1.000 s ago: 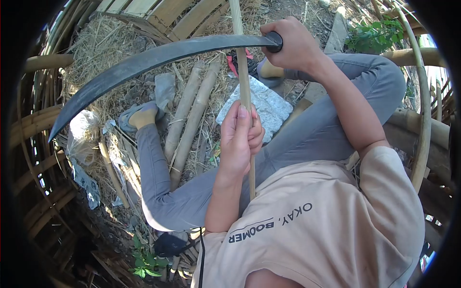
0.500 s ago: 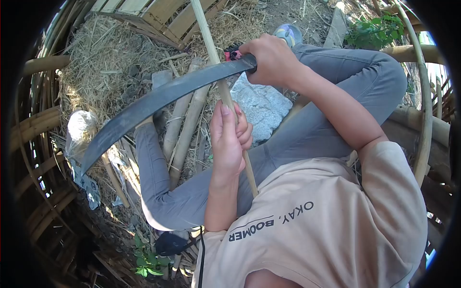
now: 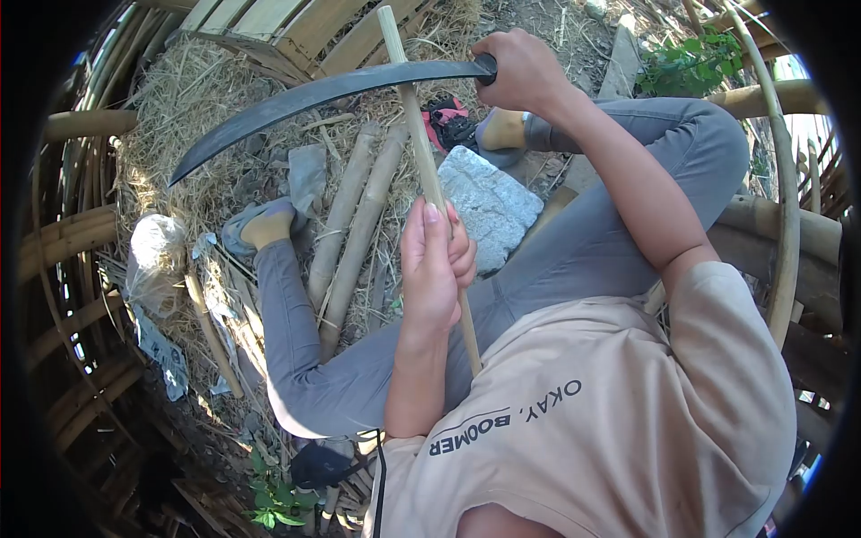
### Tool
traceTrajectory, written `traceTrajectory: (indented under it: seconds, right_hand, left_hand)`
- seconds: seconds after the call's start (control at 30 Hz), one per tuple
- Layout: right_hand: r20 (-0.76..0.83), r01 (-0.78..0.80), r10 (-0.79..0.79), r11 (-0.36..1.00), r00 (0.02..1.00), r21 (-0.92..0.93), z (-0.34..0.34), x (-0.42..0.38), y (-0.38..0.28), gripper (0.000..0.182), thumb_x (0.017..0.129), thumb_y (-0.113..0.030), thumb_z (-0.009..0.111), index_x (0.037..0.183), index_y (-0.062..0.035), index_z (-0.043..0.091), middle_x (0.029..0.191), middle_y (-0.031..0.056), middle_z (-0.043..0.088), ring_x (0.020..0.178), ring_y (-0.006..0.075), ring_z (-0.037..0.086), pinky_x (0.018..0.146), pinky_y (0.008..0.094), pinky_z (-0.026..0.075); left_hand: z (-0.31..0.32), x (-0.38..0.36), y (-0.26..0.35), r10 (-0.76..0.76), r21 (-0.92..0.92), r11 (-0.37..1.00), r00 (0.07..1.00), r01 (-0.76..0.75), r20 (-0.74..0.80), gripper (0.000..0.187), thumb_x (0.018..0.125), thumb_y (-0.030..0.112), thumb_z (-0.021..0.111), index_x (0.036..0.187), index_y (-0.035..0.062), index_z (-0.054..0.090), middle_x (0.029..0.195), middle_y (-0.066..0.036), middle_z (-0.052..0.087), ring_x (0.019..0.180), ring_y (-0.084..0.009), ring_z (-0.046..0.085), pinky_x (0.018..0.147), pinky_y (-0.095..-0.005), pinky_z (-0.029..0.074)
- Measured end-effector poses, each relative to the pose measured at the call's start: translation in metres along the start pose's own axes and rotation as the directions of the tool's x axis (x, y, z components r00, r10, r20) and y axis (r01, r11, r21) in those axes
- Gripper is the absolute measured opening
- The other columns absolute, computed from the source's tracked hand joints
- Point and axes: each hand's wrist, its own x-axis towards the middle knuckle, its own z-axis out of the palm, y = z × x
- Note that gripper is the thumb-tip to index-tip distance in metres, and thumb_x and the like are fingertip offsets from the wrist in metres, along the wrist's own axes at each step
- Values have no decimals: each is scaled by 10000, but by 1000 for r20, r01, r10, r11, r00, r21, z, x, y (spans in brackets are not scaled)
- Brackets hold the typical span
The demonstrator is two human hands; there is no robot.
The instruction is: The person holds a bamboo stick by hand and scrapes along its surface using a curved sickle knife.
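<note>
My left hand (image 3: 437, 269) is closed around a thin bamboo stick (image 3: 420, 143), thumb laid along it. The stick's lower end is at my shirt, and its upper end points away from me. My right hand (image 3: 525, 70) grips the handle of a long curved machete (image 3: 314, 92); the handle is mostly hidden in the fist. The dark blade lies across the stick near its far end, its tip reaching out to the left. A pale rock (image 3: 489, 211) sits on the ground just right of my left hand.
Two bamboo poles (image 3: 359, 224) lie between my legs. A wooden slatted crate (image 3: 309, 36) stands at the far left on dry straw (image 3: 188, 117). A plastic bag (image 3: 157, 247) lies left, and bamboo fencing (image 3: 67, 238) surrounds me. A pink and black item (image 3: 447, 121) lies by one foot.
The machete has moved away from me along the stick, from just above my left hand to near the far end. My left hand has hardly moved and keeps its grip.
</note>
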Motion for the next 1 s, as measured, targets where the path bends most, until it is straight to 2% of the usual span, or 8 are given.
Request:
traceTrajectory:
  seconds: [0.23,0.33,0.37,0.47,0.57,0.67,0.9,1.0]
  right_hand:
    - [-166,-232,238,971,957,56,-12,17,80,324,752,-292,740,898,-4,720,735,183,681,737,343,685,724,421,533]
    - [-366,-72,145,976,919,205,-5,7,68,342,782,-327,752,847,6,705,663,154,650,646,292,656,650,389,502]
    - [-254,-72,142,961,957,266,-6,7,65,366,794,-351,757,817,10,697,617,108,620,587,241,601,602,366,468]
    - [-148,-65,121,939,982,337,-10,-1,22,371,754,-336,756,892,7,728,737,169,698,695,306,695,692,377,542]
    - [-50,21,1,893,999,449,-11,-13,-11,291,753,-283,754,822,-2,717,638,147,657,639,312,673,651,374,530]
    - [78,86,-120,933,990,349,-19,-25,-30,210,742,-222,740,776,-19,701,585,134,620,619,341,650,626,385,520]
    - [-122,271,-247,924,961,270,-10,-36,-38,170,599,-147,711,689,-34,621,586,159,574,612,389,587,557,446,447]
    - [69,138,-147,984,987,114,-28,-36,-40,341,621,-286,784,890,-81,741,766,143,686,804,341,676,736,447,549]
  left_hand:
    - [-4,-6,17,12,-59,998,986,-2,168,250,1085,315,350,974,116,454,630,68,307,465,-3,207,379,-176,152]
    - [-17,4,17,-15,-167,985,984,45,177,261,1083,320,351,965,112,455,627,68,304,464,-7,213,370,-175,160]
    - [-24,7,16,-34,-210,975,983,72,181,266,1083,324,351,963,111,456,626,68,303,463,-8,215,366,-174,163]
    - [-35,12,15,-85,-274,950,970,147,228,261,1079,320,357,961,107,451,653,54,324,508,-26,279,377,-164,213]
    - [-16,13,9,-83,-202,974,992,100,94,250,1077,310,358,956,107,442,691,36,346,576,-45,338,404,-153,256]
    - [-8,7,18,-184,-72,979,979,190,88,245,1075,301,354,950,107,438,728,20,377,642,-58,376,429,-148,284]
    - [1,2,10,-69,24,997,997,69,-19,306,1083,373,330,933,130,440,605,40,360,452,-11,232,371,-176,171]
    - [10,-4,7,-25,51,998,1000,26,-17,298,1087,352,329,932,126,445,593,47,346,459,-8,230,379,-186,171]
